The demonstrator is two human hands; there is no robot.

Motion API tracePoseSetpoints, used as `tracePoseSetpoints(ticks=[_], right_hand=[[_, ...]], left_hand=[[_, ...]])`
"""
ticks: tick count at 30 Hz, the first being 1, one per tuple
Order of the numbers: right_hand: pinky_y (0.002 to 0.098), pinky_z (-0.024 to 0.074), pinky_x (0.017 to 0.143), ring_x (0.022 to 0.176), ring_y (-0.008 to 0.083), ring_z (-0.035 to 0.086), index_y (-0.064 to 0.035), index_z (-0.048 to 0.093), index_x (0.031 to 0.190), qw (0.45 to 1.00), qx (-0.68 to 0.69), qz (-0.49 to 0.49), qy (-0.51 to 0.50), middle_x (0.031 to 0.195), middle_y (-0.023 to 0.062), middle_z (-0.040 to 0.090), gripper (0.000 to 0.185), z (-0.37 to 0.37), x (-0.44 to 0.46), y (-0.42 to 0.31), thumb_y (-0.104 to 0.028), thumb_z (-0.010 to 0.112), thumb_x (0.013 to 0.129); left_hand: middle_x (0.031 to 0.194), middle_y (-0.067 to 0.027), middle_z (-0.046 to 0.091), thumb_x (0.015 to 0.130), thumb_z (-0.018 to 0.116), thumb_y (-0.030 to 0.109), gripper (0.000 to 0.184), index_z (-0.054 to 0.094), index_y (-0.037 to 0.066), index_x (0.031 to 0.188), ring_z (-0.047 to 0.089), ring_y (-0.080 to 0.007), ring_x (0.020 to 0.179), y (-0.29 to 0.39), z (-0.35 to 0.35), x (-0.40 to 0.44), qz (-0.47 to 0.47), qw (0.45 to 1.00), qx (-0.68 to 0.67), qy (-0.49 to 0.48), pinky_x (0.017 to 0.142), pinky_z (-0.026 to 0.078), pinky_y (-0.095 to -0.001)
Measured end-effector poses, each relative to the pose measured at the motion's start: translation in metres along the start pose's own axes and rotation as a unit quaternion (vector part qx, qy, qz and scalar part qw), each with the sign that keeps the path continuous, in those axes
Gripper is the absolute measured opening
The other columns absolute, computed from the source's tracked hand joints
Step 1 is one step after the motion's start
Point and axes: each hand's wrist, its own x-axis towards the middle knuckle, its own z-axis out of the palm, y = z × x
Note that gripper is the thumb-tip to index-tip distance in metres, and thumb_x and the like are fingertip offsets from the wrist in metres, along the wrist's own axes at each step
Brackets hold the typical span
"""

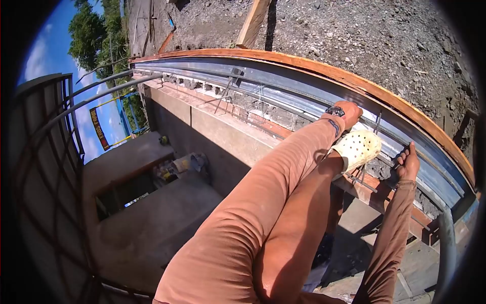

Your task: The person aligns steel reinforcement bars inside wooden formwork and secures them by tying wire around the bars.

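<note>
My left hand, with a dark watch at its wrist, is closed around a long steel rebar running through a metal-lined trough. Farther right, my right hand is curled beside the same bars, thumb up; whatever its fingers hold is hidden or too thin to make out. Between the hands, my foot in a cream perforated clog rests on the wall top. A thin upright rod stands just beyond the clog. Bent steel ties cross the bars farther left.
A wooden board edges the trough, with a timber brace and gravel ground beyond. Below the wall lie a concrete slab with an opening and piled bags. A metal grid stands left; a grey pipe stands right.
</note>
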Motion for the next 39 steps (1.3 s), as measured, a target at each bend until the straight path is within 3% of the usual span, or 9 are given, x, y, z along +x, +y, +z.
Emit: tracePoseSetpoints(ticks=[4, 10, 16, 19, 23, 26, 31, 35, 39], right_hand=[[0.0222, 0.0223, 0.035, 0.045, 0.0067, 0.030, -0.0100, 0.049, 0.078, 0.999, 0.035, -0.001, 0.022, 0.061, -0.0035, 0.036, 0.018, 0.006, 0.004, 0.002, -0.021, 0.059, 0.089], [0.0217, 0.0227, 0.035, 0.046, 0.0066, 0.031, -0.0103, 0.051, 0.081, 0.999, 0.035, 0.005, 0.009, 0.060, -0.0035, 0.036, 0.014, 0.002, 0.000, 0.003, -0.020, 0.058, 0.089], [0.0216, 0.0202, 0.034, 0.045, 0.0055, 0.027, -0.0106, 0.049, 0.081, 0.998, 0.047, 0.037, -0.005, 0.057, -0.0056, 0.029, 0.014, 0.008, 0.002, 0.003, -0.019, 0.056, 0.089], [0.0249, 0.0247, 0.037, 0.042, 0.0071, 0.029, -0.0094, 0.046, 0.074, 0.998, 0.043, -0.003, -0.055, 0.055, -0.0040, 0.032, 0.021, 0.009, -0.009, 0.003, -0.019, 0.058, 0.088], [0.0262, 0.0246, 0.035, 0.042, 0.0087, 0.033, -0.0054, 0.048, 0.076, 0.998, -0.018, -0.012, 0.051, 0.057, -0.0015, 0.038, 0.024, 0.016, -0.009, 0.013, -0.022, 0.063, 0.085], [0.0269, 0.0255, 0.034, 0.040, 0.0101, 0.033, -0.0028, 0.049, 0.075, 0.998, -0.008, -0.030, 0.050, 0.055, 0.0007, 0.039, 0.026, 0.020, -0.021, 0.002, -0.022, 0.062, 0.085], [0.0261, 0.0258, 0.034, 0.039, 0.0103, 0.032, -0.0041, 0.046, 0.073, 0.997, -0.016, -0.007, 0.070, 0.053, 0.0008, 0.039, 0.028, 0.021, -0.020, -0.001, -0.024, 0.061, 0.086], [0.0216, 0.0245, 0.037, 0.047, 0.0061, 0.032, -0.0103, 0.046, 0.077, 0.997, 0.036, 0.022, -0.065, 0.060, -0.0034, 0.039, 0.022, 0.009, -0.015, 0.009, -0.025, 0.058, 0.088], [0.0199, 0.0262, 0.038, 0.047, 0.0068, 0.035, -0.0095, 0.050, 0.081, 0.993, 0.055, 0.058, -0.081, 0.068, -0.0009, 0.047, 0.018, 0.014, -0.020, 0.013, -0.023, 0.058, 0.089]], left_hand=[[0.099, -0.0146, 0.063, 0.080, 0.056, 0.022, 0.024, 0.063, 0.011, 0.099, 0.060, -0.0326, 0.095, 0.003, -0.006, -0.004, 0.003, 1.000, 0.019, 0.016, 0.081, 0.047, -0.0428], [0.094, -0.0126, 0.065, 0.079, 0.061, 0.027, 0.025, 0.064, 0.013, 0.099, 0.061, -0.0316, 0.092, 0.004, -0.022, 0.006, -0.007, 0.998, 0.033, -0.061, 0.080, 0.048, -0.0427], [0.088, -0.0170, 0.064, 0.075, 0.063, 0.024, 0.021, 0.065, 0.010, 0.091, 0.061, -0.0357, 0.087, 0.004, -0.016, -0.016, -0.039, 0.998, 0.025, 0.041, 0.075, 0.048, -0.0428], [0.084, -0.0190, 0.063, 0.077, 0.062, 0.021, 0.018, 0.066, 0.007, 0.088, 0.061, -0.0358, 0.080, -0.009, -0.003, 0.002, 0.039, 0.997, 0.025, 0.058, 0.069, 0.048, -0.0422], [0.080, -0.0167, 0.063, 0.074, 0.068, 0.020, 0.020, 0.067, 0.007, 0.089, 0.062, -0.0343, 0.078, -0.021, 0.002, 0.005, 0.059, 0.995, 0.006, 0.079, 0.067, 0.049, -0.0404], [0.082, -0.0166, 0.063, 0.072, 0.070, 0.018, 0.021, 0.066, 0.005, 0.088, 0.061, -0.0351, 0.078, -0.015, -0.008, 0.006, 0.037, 0.996, 0.059, 0.057, 0.066, 0.048, -0.0401], [0.086, -0.0189, 0.064, 0.073, 0.070, 0.016, 0.024, 0.066, 0.004, 0.093, 0.063, -0.0339, 0.083, -0.011, -0.010, 0.007, 0.034, 0.997, 0.018, 0.060, 0.070, 0.050, -0.0385], [0.091, -0.0188, 0.064, 0.077, 0.066, 0.026, 0.027, 0.066, 0.007, 0.096, 0.061, -0.0359, 0.085, -0.004, -0.013, 0.002, -0.005, 0.999, 0.046, 0.027, 0.073, 0.049, -0.0410], [0.092, -0.0183, 0.064, 0.078, 0.064, 0.025, 0.026, 0.065, 0.009, 0.099, 0.061, -0.0360, 0.088, -0.012, -0.007, 0.006, -0.001, 1.000, 0.022, 0.019, 0.075, 0.049, -0.0415]])
